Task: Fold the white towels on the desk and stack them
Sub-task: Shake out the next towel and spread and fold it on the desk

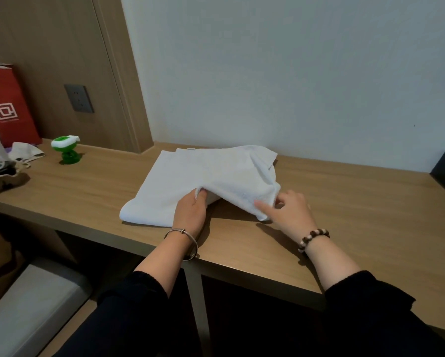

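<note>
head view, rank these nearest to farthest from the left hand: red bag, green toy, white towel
1. white towel, held by the left hand
2. green toy, leftward on the desk
3. red bag, far left corner

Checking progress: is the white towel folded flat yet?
Not yet: the white towel lies smooth at the back, but the left hand and right hand hold its near edge raised off the desk.

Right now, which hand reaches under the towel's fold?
The left hand, wearing the silver bangle: its fingers go under the white towel; the right hand pinches a corner from outside.
</note>
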Demonstrator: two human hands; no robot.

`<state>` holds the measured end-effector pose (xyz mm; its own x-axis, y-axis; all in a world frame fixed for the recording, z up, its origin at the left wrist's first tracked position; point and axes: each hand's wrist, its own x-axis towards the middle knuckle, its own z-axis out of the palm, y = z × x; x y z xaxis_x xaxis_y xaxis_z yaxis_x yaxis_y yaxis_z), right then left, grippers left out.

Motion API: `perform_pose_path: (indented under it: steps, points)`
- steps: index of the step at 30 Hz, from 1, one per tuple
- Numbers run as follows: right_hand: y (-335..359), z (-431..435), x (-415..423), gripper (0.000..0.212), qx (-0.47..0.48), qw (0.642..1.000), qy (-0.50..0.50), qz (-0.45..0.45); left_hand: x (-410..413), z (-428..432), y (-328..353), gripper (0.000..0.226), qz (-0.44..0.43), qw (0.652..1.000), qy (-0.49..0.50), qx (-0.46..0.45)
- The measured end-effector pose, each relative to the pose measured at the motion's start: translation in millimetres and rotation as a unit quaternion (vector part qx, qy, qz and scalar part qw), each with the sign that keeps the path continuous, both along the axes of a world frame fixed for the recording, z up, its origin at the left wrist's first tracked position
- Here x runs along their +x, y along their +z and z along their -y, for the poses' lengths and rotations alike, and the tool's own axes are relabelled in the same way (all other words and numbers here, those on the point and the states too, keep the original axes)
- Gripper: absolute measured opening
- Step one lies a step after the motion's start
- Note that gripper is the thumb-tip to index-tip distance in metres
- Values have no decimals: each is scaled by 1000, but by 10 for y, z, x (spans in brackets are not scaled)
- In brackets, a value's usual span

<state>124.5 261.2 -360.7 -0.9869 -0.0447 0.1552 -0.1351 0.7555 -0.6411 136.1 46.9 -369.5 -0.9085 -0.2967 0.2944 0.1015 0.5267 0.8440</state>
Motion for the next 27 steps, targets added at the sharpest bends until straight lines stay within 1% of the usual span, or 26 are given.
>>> perform_pose_path:
  steps: [1,2,3,4,5,7,8,9,11,13,15,16,18,19,20,21,22,23,24,25,26,27]
  points:
    - [-7,30,1,49,93,995,-3,18,-5,6,-4,21,3,1000,0,-1]
    - [-25,56,2,51,148,988,-8,31,-9,11,-11,21,6,1000,-1,0]
    - [-48,79,-12,47,169,985,-11,33,-14,14,-19,21,8,1000,-2,2]
    - [-51,101,-30,33,161,986,-20,20,-14,14,-21,22,8,1000,-2,4]
    - [-38,124,-38,20,124,992,-26,7,-12,14,-17,23,7,1000,-1,7]
    - [-25,128,-75,18,1,999,-37,0,-16,16,-9,22,1,1000,5,14]
    - [-23,112,-105,17,-53,998,-46,-1,-17,16,-7,20,-3,1000,5,14]
    - [-10,94,-135,17,-80,995,-59,-12,-17,14,-5,19,-7,1000,3,14]
    - [12,61,-172,22,-99,990,-82,-50,-11,12,1,18,-13,1000,-3,12]
    - [42,35,-194,22,-169,979,-81,-78,-6,17,2,18,-15,1000,-4,18]
    - [90,-11,-205,22,-292,952,-63,-71,1,19,12,18,-16,1000,2,24]
    - [114,-44,-210,22,-351,934,-48,-47,1,18,15,18,-15,999,5,28]
    - [152,-92,-230,24,-450,892,-14,35,6,5,19,17,-12,999,0,29]
    - [166,-104,-243,27,-499,863,-12,77,15,-8,22,18,-13,1000,-5,26]
    - [174,-112,-251,28,-539,835,-26,112,24,-14,25,19,-15,1000,-8,21]
    - [185,-115,-245,27,-560,815,-56,138,37,-13,32,20,-12,1000,-11,17]
    - [178,-130,-249,24,-556,814,-89,143,51,-12,33,22,-4,1000,-19,7]
    - [160,-160,-261,22,-522,835,-119,127,64,-9,25,24,2,999,-36,-20]
    - [139,-191,-277,24,-464,871,-137,89,81,-10,19,27,1,995,-63,-74]
    - [128,-212,-274,29,-407,901,-143,41,104,-25,20,33,-10,984,-97,-151]
    - [122,-216,-263,32,-364,921,-138,-4,130,-55,17,40,-33,962,-136,-234]
    - [120,-214,-253,33,-337,933,-125,-31,147,-96,2,44,-58,936,-174,-299]
